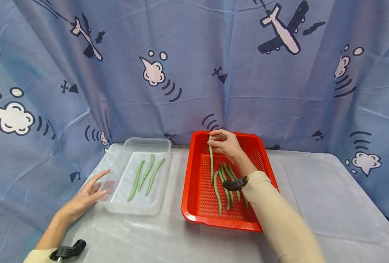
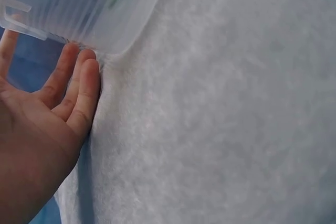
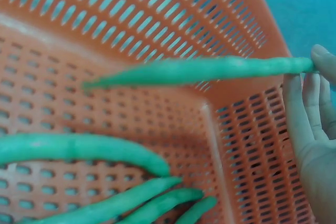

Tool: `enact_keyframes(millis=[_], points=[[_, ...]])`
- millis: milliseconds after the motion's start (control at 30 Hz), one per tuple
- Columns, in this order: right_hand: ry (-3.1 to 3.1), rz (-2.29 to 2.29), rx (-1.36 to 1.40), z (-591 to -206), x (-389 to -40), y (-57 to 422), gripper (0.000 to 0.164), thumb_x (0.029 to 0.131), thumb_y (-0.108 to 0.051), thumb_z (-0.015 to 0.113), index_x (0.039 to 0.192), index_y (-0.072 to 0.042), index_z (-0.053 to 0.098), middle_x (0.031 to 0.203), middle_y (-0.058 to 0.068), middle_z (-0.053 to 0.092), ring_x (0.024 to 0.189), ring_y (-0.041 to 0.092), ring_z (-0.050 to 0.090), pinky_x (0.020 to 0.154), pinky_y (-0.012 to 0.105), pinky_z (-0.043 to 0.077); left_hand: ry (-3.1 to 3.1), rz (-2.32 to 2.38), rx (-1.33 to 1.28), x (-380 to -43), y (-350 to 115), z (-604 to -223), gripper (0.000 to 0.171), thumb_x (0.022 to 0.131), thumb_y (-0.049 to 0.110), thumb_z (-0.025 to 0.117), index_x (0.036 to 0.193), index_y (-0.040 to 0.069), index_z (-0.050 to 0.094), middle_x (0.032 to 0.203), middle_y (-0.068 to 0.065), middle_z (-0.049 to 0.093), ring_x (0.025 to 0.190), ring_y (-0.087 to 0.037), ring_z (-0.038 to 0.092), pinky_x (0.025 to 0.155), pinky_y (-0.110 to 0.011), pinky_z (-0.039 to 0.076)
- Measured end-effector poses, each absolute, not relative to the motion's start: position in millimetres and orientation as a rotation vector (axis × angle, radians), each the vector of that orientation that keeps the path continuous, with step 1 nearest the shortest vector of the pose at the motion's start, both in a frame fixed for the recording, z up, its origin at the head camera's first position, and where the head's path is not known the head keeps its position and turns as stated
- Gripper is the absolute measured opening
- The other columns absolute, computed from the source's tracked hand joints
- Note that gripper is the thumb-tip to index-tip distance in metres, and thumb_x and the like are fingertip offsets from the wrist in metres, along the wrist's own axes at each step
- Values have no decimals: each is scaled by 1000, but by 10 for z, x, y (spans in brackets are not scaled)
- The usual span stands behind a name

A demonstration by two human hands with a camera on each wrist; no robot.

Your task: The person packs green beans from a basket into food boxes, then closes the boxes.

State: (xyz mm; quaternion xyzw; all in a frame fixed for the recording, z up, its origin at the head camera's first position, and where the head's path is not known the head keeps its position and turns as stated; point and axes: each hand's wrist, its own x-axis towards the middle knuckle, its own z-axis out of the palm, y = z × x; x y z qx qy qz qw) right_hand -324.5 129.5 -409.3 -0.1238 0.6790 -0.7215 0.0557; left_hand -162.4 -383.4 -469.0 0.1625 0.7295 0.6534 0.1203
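Observation:
My right hand pinches one green bean by its far end, over the left part of a red perforated basket. In the right wrist view that bean stretches from the thumb and fingertips across the basket. Several more green beans lie on the basket floor, partly hidden by my wrist. My left hand rests at the left side of a clear plastic box, fingers loosely extended against its wall. Three green beans lie side by side in the box.
A pale cloth-like cover lies over the table. To the right of the basket is a flat translucent sheet. A blue curtain printed with planes and clouds hangs right behind the box and basket.

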Motion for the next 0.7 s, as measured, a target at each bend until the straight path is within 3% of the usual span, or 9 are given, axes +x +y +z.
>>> enact_keyframes(millis=[200,400,500,700], points=[[2052,-2263,-384,-3939,-3258,1273,49,91,4,74,134,12,53,109,12,59,94,22,67,82,39,57,2127,1936,488,-1648,-3834,-4670,67,104,-5,47,162,14,20,151,-36,26,129,-26,50,95,-37,49],[2039,-2311,-430,-3823,-3259,1228,47,90,2,76,132,10,56,105,10,59,91,22,67,81,39,58,2100,1961,502,-1648,-3858,-4664,66,102,-9,47,160,17,27,151,-29,32,131,-32,47,96,-37,48],[2030,-2326,-456,-3780,-3268,1185,39,89,3,77,126,4,63,105,11,60,91,22,66,80,39,58,2099,1954,497,-1636,-3858,-4660,67,102,-8,47,160,15,24,152,-29,31,132,-31,46,96,-37,48],[1989,-2357,-502,-3685,-3276,1050,40,88,7,76,125,6,63,104,12,60,92,23,64,78,40,58,2117,1941,476,-1640,-3823,-4656,66,103,-6,48,161,14,22,152,-35,23,133,-33,44,96,-36,47]])
